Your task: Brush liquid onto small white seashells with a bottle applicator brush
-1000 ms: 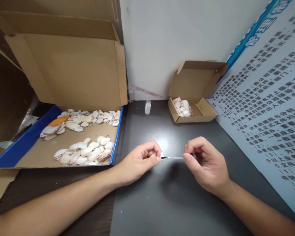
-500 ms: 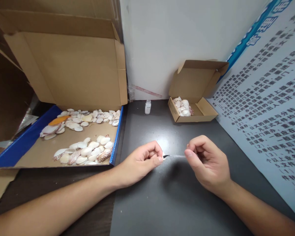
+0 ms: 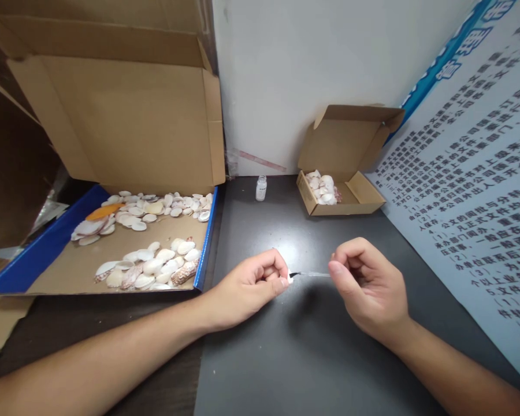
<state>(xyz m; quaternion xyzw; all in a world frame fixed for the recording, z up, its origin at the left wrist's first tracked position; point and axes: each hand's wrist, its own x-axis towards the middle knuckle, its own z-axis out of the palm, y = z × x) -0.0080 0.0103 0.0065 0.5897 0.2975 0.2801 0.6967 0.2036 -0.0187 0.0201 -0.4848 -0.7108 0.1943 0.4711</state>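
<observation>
Pinched between the thumb and fingers of my left hand is a small white piece, probably a shell; most of it is hidden by the fingers. My right hand is closed on a thin clear-handled brush, which points left. Its dark tip touches or nearly touches the white piece. Both hands are held over the dark table. Beyond them stands a small clear bottle with a printed label and no cap on it.
At the left, an open blue-sided cardboard box holds many shells in two groups, plus an orange piece. A smaller open box with whitish shells sits at the back right. A printed poster borders the right side.
The brush and my right hand have shifted very slightly to the right. My left hand has tilted a little, showing slightly more of the white piece. Everything else stays put.
</observation>
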